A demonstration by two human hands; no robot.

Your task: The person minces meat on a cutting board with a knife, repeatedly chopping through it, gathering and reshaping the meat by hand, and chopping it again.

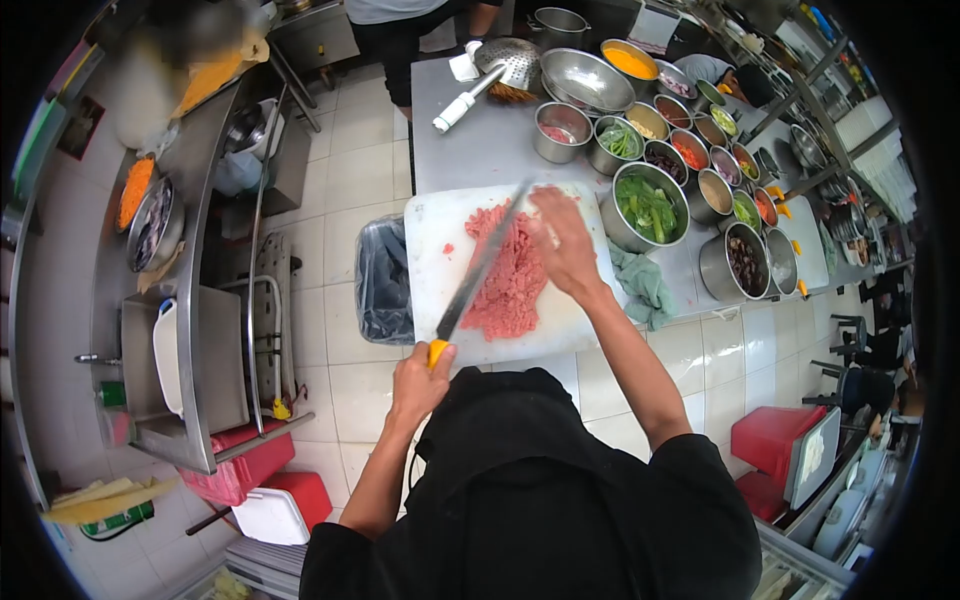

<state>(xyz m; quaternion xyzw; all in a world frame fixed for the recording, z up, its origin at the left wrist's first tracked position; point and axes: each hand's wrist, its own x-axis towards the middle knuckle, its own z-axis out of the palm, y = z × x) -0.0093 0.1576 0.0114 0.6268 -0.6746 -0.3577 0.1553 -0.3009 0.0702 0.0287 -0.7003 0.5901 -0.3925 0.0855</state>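
Note:
My left hand (422, 382) is closed round the yellow handle of a long knife (480, 268). The blade slants up and away across a heap of chopped pink raw meat (508, 298), its tip blurred. Under the meat lies a white cutting board (430, 300), with a few loose bits to the left of the heap. My right hand (565, 242) is over the board's right side, beside the meat and near the blade's tip. Its fingers look stretched out and apart, somewhat smeared by motion, and no object shows in them. Whether the palm touches the meat cannot be seen.
Right of the board are a green cloth (640, 285), a pot of green leaves (648, 208) and several metal containers of ingredients. A strainer (510, 65) and a wide bowl (587, 80) stand behind. A lined bin (382, 285) is at left. A person (415, 30) stands beyond the table.

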